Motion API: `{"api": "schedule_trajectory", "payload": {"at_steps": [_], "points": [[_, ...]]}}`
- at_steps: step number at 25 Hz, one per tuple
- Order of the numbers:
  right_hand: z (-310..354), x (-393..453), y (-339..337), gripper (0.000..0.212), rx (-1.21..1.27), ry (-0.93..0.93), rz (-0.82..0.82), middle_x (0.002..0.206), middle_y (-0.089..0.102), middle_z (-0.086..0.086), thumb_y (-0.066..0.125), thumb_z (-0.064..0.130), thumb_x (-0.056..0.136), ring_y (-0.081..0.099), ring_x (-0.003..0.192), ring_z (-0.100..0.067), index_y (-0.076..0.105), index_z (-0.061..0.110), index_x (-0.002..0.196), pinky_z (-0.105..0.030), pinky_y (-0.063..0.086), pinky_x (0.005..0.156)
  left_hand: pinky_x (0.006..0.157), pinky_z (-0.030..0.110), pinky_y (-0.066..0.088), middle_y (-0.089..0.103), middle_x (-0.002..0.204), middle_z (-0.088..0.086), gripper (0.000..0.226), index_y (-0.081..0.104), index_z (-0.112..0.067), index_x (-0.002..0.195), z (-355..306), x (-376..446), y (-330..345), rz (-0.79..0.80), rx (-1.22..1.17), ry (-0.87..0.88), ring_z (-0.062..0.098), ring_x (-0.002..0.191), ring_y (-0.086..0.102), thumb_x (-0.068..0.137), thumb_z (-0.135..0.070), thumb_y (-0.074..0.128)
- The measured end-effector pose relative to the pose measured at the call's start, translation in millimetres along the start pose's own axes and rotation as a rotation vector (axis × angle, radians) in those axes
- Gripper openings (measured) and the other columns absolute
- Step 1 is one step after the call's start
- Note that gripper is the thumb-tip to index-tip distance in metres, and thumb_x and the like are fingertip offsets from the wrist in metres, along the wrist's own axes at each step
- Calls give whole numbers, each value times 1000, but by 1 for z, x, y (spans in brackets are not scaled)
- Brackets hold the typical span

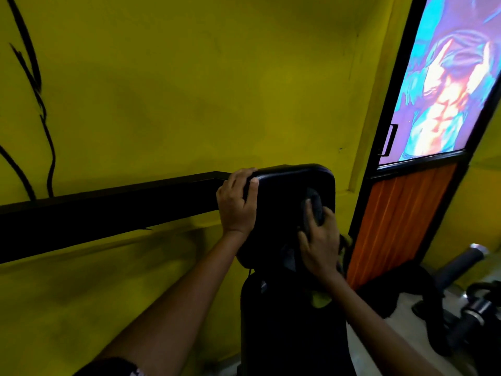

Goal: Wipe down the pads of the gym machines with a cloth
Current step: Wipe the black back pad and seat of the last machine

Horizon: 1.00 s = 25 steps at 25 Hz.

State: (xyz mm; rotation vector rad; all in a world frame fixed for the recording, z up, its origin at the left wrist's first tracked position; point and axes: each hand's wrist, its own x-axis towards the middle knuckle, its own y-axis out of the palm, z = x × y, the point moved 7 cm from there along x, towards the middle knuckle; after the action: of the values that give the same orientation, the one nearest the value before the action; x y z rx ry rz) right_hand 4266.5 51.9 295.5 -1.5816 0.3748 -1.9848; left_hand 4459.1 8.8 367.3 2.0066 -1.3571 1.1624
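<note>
A black padded back rest [287,191] stands upright in the middle of the head view, above a second dark pad [273,329] lower down. My left hand [237,203] grips the upper pad's left top corner, fingers curled over its edge. My right hand [320,242] holds a dark bunched cloth [313,208] and presses it against the pad's face on the right side. The cloth is hard to tell from the pad in the dim light.
A yellow wall [189,90] runs behind the machine, with a black horizontal bar [108,210] along it at left. A door [423,164] with a colourful poster and orange lower panel stands at right. Black machine handles [461,259] and frame parts lie at lower right.
</note>
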Motion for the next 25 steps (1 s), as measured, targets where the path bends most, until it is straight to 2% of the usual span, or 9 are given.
{"api": "schedule_trajectory", "payload": {"at_steps": [4,9,10,13,15,18,20,23,25], "points": [[45,23,-5,66,6,-167,-71,127,35,-17,40,41,81,46,103,-35,31,20,144,-40,48,75,86,45,47,65,110,5,43,67,-12,109,-6,0,1,-3,105,36,23,101,61,92,-44,43],[-16,70,-21,66,156,411,-190,129,46,-21,32,47,81,48,112,-40,44,22,141,-47,44,86,84,48,50,64,111,9,40,66,-9,110,-5,1,1,8,63,42,27,101,61,92,-37,45],[-1,71,-22,65,88,353,-193,129,48,-20,33,45,80,50,109,-39,45,23,140,-47,43,84,84,47,50,63,110,10,40,65,-8,110,-5,1,2,14,61,38,27,100,61,92,-37,45],[61,66,-16,61,-62,-171,-165,123,55,-20,41,43,81,53,95,-36,49,22,137,-41,45,73,85,43,50,63,110,10,41,65,-8,111,-7,1,1,17,73,31,25,100,60,92,-38,44],[56,75,-17,59,-95,-278,-176,120,56,-20,42,44,83,52,94,-34,50,22,137,-41,46,71,86,41,49,63,112,9,41,65,-9,112,-7,0,1,23,67,20,24,102,60,92,-39,44],[-10,82,-19,60,51,171,-207,121,52,-20,40,45,82,52,102,-37,48,24,138,-44,45,78,87,33,46,62,114,9,42,64,-9,113,-3,0,3,36,42,-8,20,104,58,92,-40,44],[-41,65,-11,61,136,453,-190,123,48,-20,36,46,85,49,106,-38,41,25,142,-45,43,83,86,18,41,61,114,9,44,64,-9,114,-2,0,4,36,34,-21,12,104,55,91,-41,43],[-47,34,4,61,146,668,-87,130,41,-20,38,45,92,46,111,-38,27,24,149,-45,41,87,83,2,34,61,115,10,44,64,-9,114,-3,-1,3,24,36,-24,2,102,49,91,-41,43],[-39,17,4,61,175,690,16,134,37,-18,43,43,95,45,113,-37,22,25,150,-43,42,89,82,1,33,61,115,10,44,64,-9,113,-5,0,2,21,54,-24,3,101,49,91,-40,43]]}}
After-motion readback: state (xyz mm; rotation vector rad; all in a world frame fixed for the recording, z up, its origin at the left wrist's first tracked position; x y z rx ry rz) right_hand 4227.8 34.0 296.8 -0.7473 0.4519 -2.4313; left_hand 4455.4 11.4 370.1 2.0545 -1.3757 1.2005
